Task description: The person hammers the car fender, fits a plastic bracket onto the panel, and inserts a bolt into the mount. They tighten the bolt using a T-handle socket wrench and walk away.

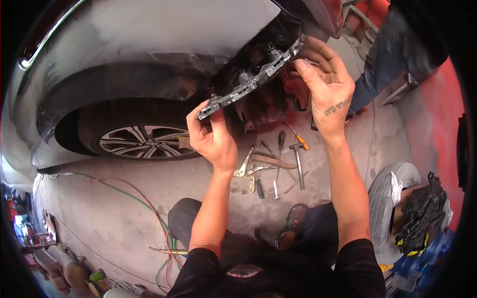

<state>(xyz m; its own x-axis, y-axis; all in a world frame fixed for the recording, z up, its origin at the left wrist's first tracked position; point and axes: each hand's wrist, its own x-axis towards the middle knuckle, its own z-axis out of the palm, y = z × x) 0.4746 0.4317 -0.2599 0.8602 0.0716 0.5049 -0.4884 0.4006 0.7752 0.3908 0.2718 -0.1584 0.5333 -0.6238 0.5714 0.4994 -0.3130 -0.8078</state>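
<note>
A long, narrow black plastic bumper bracket, with clip-like tabs along it, slants up to the right before the car's open corner. My left hand pinches its lower left end between thumb and fingers. At the upper right end, my right hand is curled with its fingertips on the bracket; the thumb stands a little away from it. Behind the bracket is the dark, exposed body area beside the grey fender. The car's wheel is to the left of my left hand.
On the floor lie a hammer, an orange-handled screwdriver, locking pliers, a brush and a wrench. Red and green hoses run at left. A tire stands at right. Another person's leg is at upper right.
</note>
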